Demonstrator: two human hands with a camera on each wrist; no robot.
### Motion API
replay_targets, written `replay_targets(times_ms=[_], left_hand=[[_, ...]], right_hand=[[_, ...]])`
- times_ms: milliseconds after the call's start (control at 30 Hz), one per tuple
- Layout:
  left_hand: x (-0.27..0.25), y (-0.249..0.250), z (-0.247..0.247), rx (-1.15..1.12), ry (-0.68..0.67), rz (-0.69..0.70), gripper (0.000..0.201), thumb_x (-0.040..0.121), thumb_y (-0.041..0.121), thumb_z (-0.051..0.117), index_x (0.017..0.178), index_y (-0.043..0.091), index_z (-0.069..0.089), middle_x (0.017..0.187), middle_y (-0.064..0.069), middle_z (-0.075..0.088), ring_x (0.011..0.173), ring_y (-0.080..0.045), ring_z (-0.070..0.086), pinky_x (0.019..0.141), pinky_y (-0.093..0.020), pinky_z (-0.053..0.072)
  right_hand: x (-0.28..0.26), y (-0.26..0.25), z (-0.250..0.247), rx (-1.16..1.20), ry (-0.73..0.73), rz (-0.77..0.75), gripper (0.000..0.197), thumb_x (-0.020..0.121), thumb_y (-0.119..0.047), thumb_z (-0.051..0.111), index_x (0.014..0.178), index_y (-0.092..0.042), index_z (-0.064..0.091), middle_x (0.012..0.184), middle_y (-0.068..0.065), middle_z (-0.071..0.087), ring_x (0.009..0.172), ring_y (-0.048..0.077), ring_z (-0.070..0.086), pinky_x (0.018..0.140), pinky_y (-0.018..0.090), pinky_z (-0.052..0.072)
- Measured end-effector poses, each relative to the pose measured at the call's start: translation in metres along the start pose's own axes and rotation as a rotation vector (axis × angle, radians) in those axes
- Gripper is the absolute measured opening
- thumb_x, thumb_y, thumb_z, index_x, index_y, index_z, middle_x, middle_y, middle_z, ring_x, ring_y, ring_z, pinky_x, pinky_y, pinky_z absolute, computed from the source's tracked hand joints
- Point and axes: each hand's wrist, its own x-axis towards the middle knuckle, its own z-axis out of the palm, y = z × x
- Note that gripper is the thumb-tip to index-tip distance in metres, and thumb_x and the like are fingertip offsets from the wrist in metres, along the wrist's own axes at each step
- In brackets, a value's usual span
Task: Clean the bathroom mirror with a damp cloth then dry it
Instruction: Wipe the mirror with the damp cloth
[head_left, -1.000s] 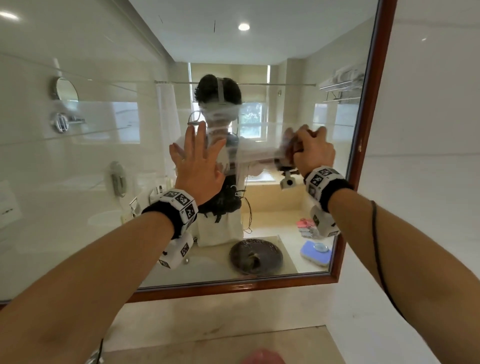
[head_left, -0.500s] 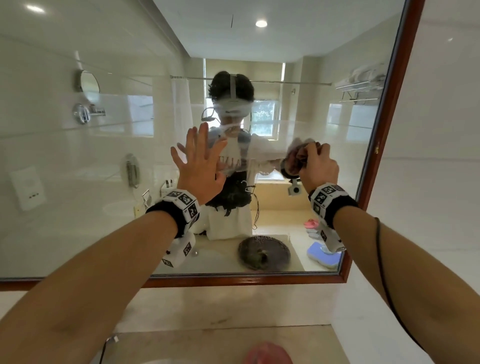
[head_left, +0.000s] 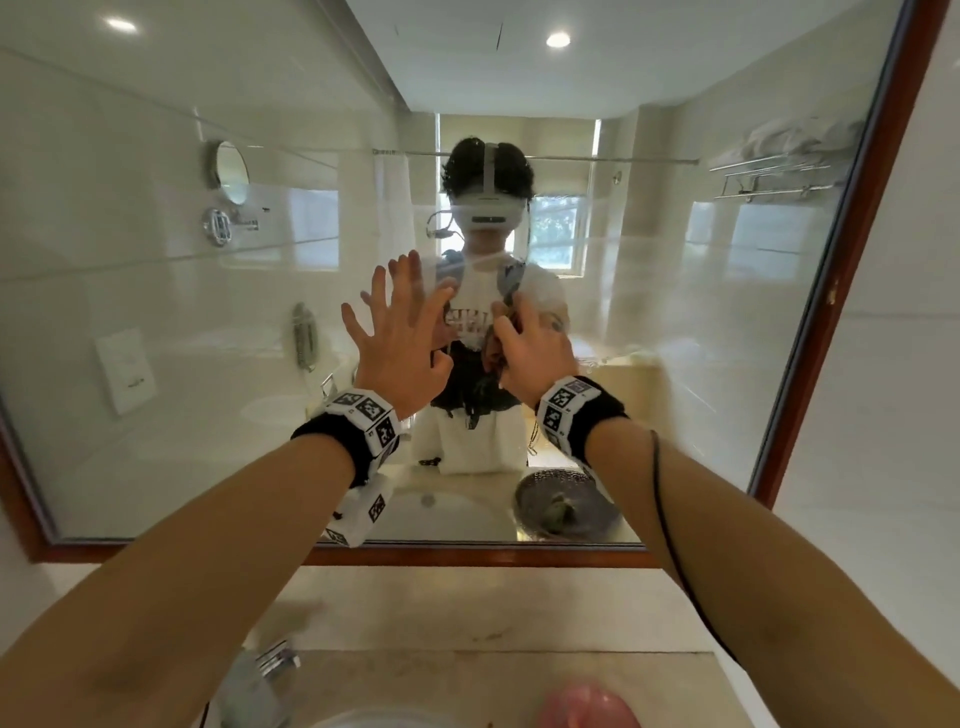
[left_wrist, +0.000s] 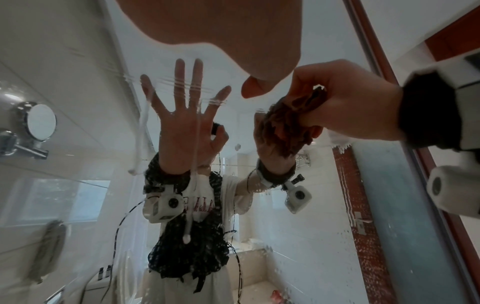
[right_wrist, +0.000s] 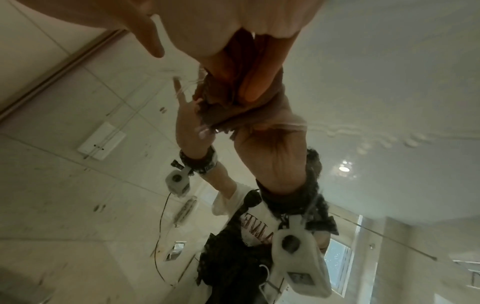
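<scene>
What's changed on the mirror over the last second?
The right hand, gripping the brown cloth, has swept left across the mirror from near its right frame edge to beside the left hand. The left hand has stayed spread flat on the glass; the grip on the cloth is unchanged.

The right hand (head_left: 530, 353) with its cloth (head_left: 496, 349) now sits close beside the left hand (head_left: 402, 345), no longer out near the mirror's (head_left: 675, 322) right edge.
</scene>
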Motion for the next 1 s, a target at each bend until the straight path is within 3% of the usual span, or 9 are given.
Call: replay_targets(times_ms=[133,233,300,433,600,767,1000], left_hand=[[0.006,0.014,0.007,-0.005,0.028,0.032,0.087,0.087,0.036,0.06,0.153,0.036,0.004,0.162,-0.005,-0.021,0.15,-0.037,-0.013,0.112,-0.073,0.004],[0.016,0.034,0.012,-0.032,0.011,0.053,0.083,0.086,0.035,0.06,0.153,0.035,0.011,0.162,-0.005,-0.021,0.15,-0.036,-0.015,0.112,-0.074,0.002],[0.022,0.052,0.014,-0.025,-0.001,0.062,0.081,0.088,0.038,0.059,0.153,0.035,0.011,0.162,-0.007,-0.022,0.15,-0.036,-0.017,0.113,-0.073,0.001],[0.029,0.083,0.021,-0.018,-0.001,0.096,0.08,0.087,0.04,0.058,0.152,0.034,0.011,0.163,-0.01,-0.021,0.15,-0.037,-0.016,0.112,-0.073,0.004],[0.027,0.102,0.027,-0.018,-0.008,0.099,0.08,0.088,0.039,0.058,0.152,0.035,0.01,0.162,-0.008,-0.022,0.15,-0.037,-0.016,0.112,-0.073,0.003],[0.022,0.097,0.03,-0.018,-0.016,0.068,0.081,0.087,0.04,0.061,0.152,0.036,0.014,0.164,-0.01,-0.019,0.15,-0.039,-0.015,0.112,-0.073,0.001],[0.015,0.072,0.026,-0.021,0.006,0.068,0.081,0.086,0.039,0.06,0.152,0.036,0.011,0.163,-0.009,-0.017,0.15,-0.039,-0.012,0.112,-0.072,0.001]], right_hand=[[-0.004,0.026,-0.002,0.0,-0.017,0.008,0.053,0.085,-0.031,0.066,0.129,-0.016,0.041,0.145,0.018,0.03,0.111,0.042,0.052,0.082,0.049,0.053],[-0.016,0.058,-0.012,0.019,0.006,0.075,0.042,0.087,-0.032,0.064,0.122,-0.017,0.046,0.136,0.014,0.036,0.104,0.037,0.055,0.079,0.042,0.052],[-0.028,0.087,-0.021,0.029,0.036,0.135,0.039,0.09,-0.029,0.06,0.126,-0.017,0.048,0.133,0.013,0.039,0.097,0.034,0.057,0.074,0.037,0.048],[-0.05,0.157,-0.028,0.093,0.084,0.334,0.044,0.091,-0.021,0.054,0.134,-0.024,0.046,0.127,0.016,0.042,0.083,0.038,0.059,0.072,0.036,0.044],[-0.07,0.22,-0.023,0.137,0.184,0.624,0.041,0.088,-0.015,0.048,0.13,-0.019,0.048,0.119,0.021,0.045,0.085,0.045,0.057,0.075,0.043,0.046],[-0.073,0.221,-0.019,0.194,0.215,0.681,0.04,0.093,-0.016,0.046,0.132,-0.022,0.048,0.118,0.02,0.048,0.091,0.045,0.056,0.078,0.043,0.046],[-0.062,0.159,-0.006,0.169,0.119,0.496,0.05,0.093,-0.023,0.054,0.139,-0.013,0.037,0.123,0.018,0.05,0.092,0.043,0.059,0.081,0.045,0.047]])
